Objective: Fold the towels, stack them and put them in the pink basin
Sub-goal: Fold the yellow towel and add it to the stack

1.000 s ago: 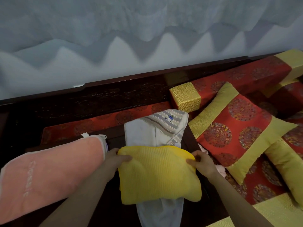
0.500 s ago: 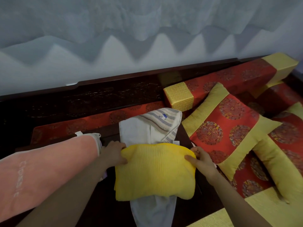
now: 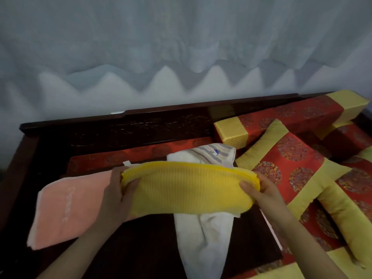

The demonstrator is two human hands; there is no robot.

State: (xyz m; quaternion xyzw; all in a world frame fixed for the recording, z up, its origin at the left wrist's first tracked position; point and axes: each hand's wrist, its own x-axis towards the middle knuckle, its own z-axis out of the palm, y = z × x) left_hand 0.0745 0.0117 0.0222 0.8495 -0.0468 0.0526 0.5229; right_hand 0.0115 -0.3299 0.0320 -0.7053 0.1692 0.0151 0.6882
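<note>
While my left hand (image 3: 115,191) and right hand (image 3: 262,191) are gripping the yellow towel (image 3: 187,188) by its ends above the white towel (image 3: 203,234), the pink towel (image 3: 68,208) is flanking left, cushions (image 3: 291,164) crowding the table (image 3: 141,246) at right.

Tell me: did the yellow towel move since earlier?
Yes. The left hand and right hand lifted the yellow towel; its far edge now nears the striped end of the white towel.

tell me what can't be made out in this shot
Head view:
- pink basin: nowhere in frame.
- white towel: middle hidden behind the held yellow towel.
- pink towel: lettering too blurred to read; right end behind the left hand.
- right hand: fingers hidden behind yellow towel.
</note>
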